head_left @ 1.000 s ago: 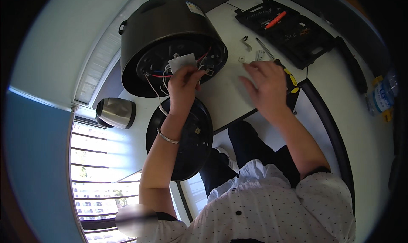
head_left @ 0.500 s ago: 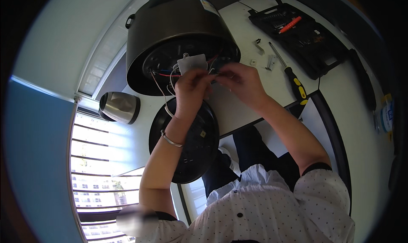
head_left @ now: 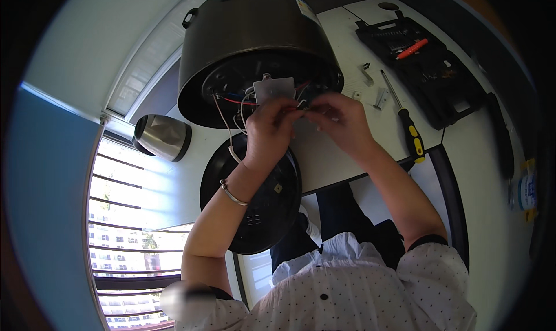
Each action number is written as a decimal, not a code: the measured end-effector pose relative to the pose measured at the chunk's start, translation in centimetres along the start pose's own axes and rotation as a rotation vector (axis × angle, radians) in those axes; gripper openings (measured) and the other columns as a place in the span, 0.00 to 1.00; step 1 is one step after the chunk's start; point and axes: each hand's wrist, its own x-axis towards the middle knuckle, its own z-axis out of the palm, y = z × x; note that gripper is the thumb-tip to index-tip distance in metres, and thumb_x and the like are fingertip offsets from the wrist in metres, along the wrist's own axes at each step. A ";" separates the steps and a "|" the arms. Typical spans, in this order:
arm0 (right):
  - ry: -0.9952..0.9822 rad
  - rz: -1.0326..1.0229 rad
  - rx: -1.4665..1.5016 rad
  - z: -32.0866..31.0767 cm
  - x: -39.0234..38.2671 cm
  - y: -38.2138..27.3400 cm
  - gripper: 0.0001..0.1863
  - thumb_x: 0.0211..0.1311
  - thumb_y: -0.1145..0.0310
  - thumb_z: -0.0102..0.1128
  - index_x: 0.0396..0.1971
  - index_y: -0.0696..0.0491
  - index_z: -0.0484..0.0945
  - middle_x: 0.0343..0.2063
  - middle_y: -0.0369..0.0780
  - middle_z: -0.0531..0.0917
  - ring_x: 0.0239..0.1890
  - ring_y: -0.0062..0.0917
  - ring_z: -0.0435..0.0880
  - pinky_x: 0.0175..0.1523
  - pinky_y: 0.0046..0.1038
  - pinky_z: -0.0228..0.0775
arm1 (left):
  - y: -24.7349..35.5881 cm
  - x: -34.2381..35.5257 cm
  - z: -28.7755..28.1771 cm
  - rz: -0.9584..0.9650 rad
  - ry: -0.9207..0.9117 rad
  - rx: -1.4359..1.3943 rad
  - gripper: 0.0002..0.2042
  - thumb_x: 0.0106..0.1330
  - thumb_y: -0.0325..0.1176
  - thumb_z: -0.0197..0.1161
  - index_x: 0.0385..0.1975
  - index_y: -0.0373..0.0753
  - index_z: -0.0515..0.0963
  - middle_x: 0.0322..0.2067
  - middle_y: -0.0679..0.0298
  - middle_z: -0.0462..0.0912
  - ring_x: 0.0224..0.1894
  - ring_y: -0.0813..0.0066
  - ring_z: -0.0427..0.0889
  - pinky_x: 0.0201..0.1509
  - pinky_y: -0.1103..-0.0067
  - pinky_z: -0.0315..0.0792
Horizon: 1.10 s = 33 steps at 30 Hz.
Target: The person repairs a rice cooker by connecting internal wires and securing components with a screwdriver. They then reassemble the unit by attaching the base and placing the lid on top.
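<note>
A dark electric cooker (head_left: 260, 33) lies on its side, its opened underside facing me. Inside are red, blue and white wires around a pale metal plate (head_left: 275, 89). Just in front of that plate, my left hand (head_left: 270, 128) and my right hand (head_left: 343, 123) meet with fingertips pinched together. A thin wire (head_left: 302, 104) runs from the cooker into the pinch; its end is hidden by my fingers. Under my left forearm sits a round black base cover (head_left: 263, 206). A pale cord (head_left: 225, 122) hangs from the cooker toward my left wrist.
On the table at right lie a black-and-yellow screwdriver (head_left: 412, 137), small metal brackets (head_left: 380, 99) and an open black tool case (head_left: 431, 76) with a red-orange tool (head_left: 412, 49). A steel kettle (head_left: 164, 137) stands at left. The table's front edge (head_left: 347, 180) runs before my legs.
The view has shifted slightly, moving the cooker and tools right in the picture. My hands stay together at the wires, with small changes in finger position.
</note>
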 end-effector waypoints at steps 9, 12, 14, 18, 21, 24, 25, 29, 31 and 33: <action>-0.033 -0.131 -0.015 -0.2 0.0 0.3 0.09 0.53 0.79 0.59 0.36 0.56 0.77 0.31 0.40 0.80 0.26 0.21 0.80 0.31 0.20 0.73 | 1.3 0.0 0.0 0.242 0.041 0.314 0.09 0.55 0.21 0.60 0.37 0.37 0.76 0.29 0.58 0.80 0.24 0.71 0.80 0.27 0.80 0.74; -0.052 -0.055 -0.054 -0.5 -0.2 -0.2 0.08 0.54 0.78 0.59 0.36 0.57 0.77 0.30 0.40 0.80 0.27 0.22 0.80 0.30 0.20 0.73 | 1.4 0.1 0.0 0.365 0.045 0.417 0.10 0.55 0.20 0.60 0.37 0.38 0.76 0.30 0.58 0.79 0.25 0.71 0.80 0.28 0.79 0.74; -0.059 -0.050 -0.057 -0.4 -0.2 -0.5 0.08 0.54 0.77 0.59 0.35 0.57 0.77 0.30 0.39 0.80 0.26 0.22 0.80 0.30 0.20 0.73 | 1.5 0.0 -0.3 0.408 0.039 0.476 0.10 0.54 0.20 0.61 0.37 0.38 0.76 0.31 0.58 0.78 0.28 0.67 0.81 0.29 0.78 0.75; -0.059 -0.041 -0.075 -0.5 -0.1 -0.4 0.08 0.54 0.76 0.59 0.35 0.57 0.77 0.30 0.39 0.80 0.26 0.22 0.80 0.30 0.20 0.72 | 2.0 0.1 -0.4 0.452 0.047 0.556 0.10 0.54 0.24 0.62 0.36 0.42 0.76 0.31 0.61 0.77 0.28 0.64 0.81 0.28 0.75 0.76; -0.053 -0.064 -0.071 -0.4 -0.1 -0.4 0.08 0.54 0.77 0.59 0.35 0.57 0.77 0.30 0.39 0.80 0.26 0.22 0.80 0.30 0.20 0.72 | 2.2 0.1 -0.4 0.364 0.068 0.548 0.09 0.53 0.26 0.63 0.34 0.42 0.76 0.31 0.61 0.77 0.27 0.62 0.80 0.26 0.74 0.76; -0.046 -0.079 -0.059 -0.3 -0.1 -0.2 0.08 0.54 0.76 0.59 0.35 0.56 0.77 0.30 0.39 0.80 0.25 0.22 0.80 0.29 0.20 0.72 | 1.4 0.3 -0.5 0.319 0.039 0.487 0.08 0.53 0.26 0.63 0.33 0.39 0.76 0.31 0.60 0.77 0.28 0.61 0.80 0.27 0.74 0.76; -0.049 -0.061 -0.057 -0.3 -0.1 -0.3 0.08 0.54 0.76 0.59 0.35 0.56 0.77 0.30 0.39 0.80 0.25 0.22 0.79 0.28 0.20 0.72 | 1.1 0.4 -0.6 0.324 0.023 0.462 0.08 0.53 0.26 0.63 0.33 0.39 0.76 0.32 0.60 0.77 0.28 0.61 0.80 0.28 0.74 0.75; -0.055 -0.019 -0.035 -0.2 -0.1 -0.4 0.08 0.54 0.77 0.59 0.35 0.56 0.77 0.30 0.38 0.79 0.24 0.20 0.79 0.26 0.19 0.72 | 1.1 0.5 -0.7 0.195 -0.044 0.326 0.07 0.54 0.26 0.61 0.33 0.38 0.75 0.33 0.59 0.77 0.30 0.59 0.80 0.29 0.74 0.75; -0.047 -0.022 -0.016 -0.2 -0.1 -0.3 0.07 0.54 0.78 0.59 0.35 0.57 0.77 0.29 0.38 0.79 0.23 0.20 0.79 0.25 0.19 0.71 | 1.2 0.6 -0.6 0.190 -0.045 0.286 0.07 0.54 0.26 0.61 0.33 0.39 0.75 0.33 0.59 0.77 0.30 0.59 0.80 0.30 0.73 0.75; -0.034 -0.035 0.006 0.0 -0.1 -0.2 0.07 0.54 0.79 0.58 0.34 0.58 0.77 0.28 0.38 0.79 0.23 0.19 0.78 0.25 0.18 0.71 | 1.2 0.5 -0.4 0.231 -0.015 0.349 0.06 0.54 0.26 0.61 0.32 0.38 0.75 0.33 0.59 0.77 0.30 0.59 0.80 0.30 0.73 0.75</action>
